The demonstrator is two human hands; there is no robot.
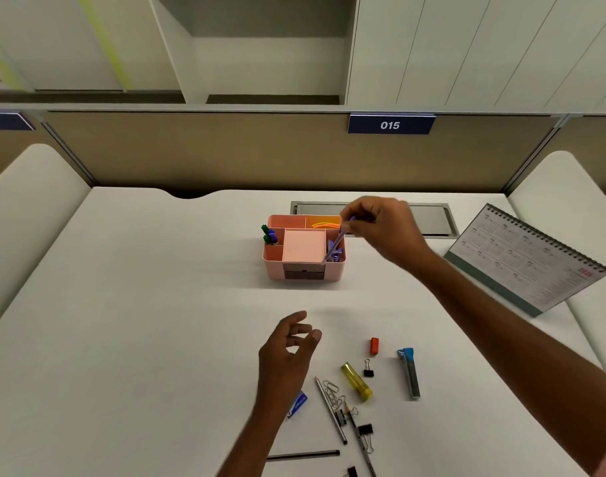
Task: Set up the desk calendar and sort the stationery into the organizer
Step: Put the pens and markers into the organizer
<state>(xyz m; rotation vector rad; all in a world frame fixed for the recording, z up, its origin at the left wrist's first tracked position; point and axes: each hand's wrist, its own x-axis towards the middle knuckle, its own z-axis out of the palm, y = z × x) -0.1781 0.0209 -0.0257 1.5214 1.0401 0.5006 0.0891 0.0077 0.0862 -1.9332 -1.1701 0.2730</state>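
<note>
A pink organizer (305, 270) stands mid-desk, with green markers (268, 234) in its left slot and orange and yellow bands in a back compartment. My right hand (380, 225) pinches a purple pen (337, 241) whose lower end dips into the organizer's right compartment. Over the desk in front of the organizer hovers my left hand (289, 346), fingers loosely curled and holding nothing. The desk calendar (525, 259) stands propped at the right edge.
Loose stationery lies near the front: a red eraser (374, 346), a yellow tube (356, 381), a blue-capped lead case (410, 373), paper clips (332, 394), binder clips (368, 368), pencils (330, 411) and a blue box (298, 402). A grey cable hatch (428, 218) sits behind the organizer.
</note>
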